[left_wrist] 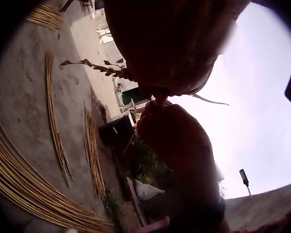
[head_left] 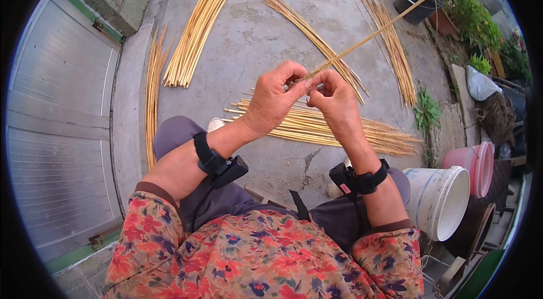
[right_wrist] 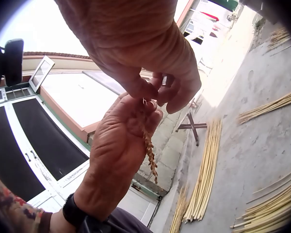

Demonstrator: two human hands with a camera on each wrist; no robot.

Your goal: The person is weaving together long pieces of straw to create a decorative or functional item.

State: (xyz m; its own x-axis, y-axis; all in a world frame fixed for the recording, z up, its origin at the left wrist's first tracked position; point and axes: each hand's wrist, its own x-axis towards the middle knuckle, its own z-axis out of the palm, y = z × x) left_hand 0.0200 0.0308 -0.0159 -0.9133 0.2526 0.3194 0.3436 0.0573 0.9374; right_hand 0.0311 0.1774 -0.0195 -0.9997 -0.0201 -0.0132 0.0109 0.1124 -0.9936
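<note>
A long, thin dry stalk (head_left: 390,19) slants up to the right from between the two hands in the head view. Its seedy, frayed end lies at the fingers. The left hand (head_left: 271,98) pinches that end between thumb and bent fingers. Close beside it, the right hand (head_left: 339,104) pinches the same end, its fingertips almost meeting the left thumb. From the left fingers a brown seed spike (right_wrist: 149,155) hangs in the right wrist view. A ring shows on a right-hand finger. In the left wrist view both hands are dark against the sky.
Sorted bundles of stalks lie on the concrete: one at the back left (head_left: 205,24), one in the middle (head_left: 317,41), one at the right (head_left: 393,50), and one below the hands (head_left: 317,126). White (head_left: 438,200) and pink (head_left: 472,169) buckets stand at the right. A metal door (head_left: 59,112) is at the left.
</note>
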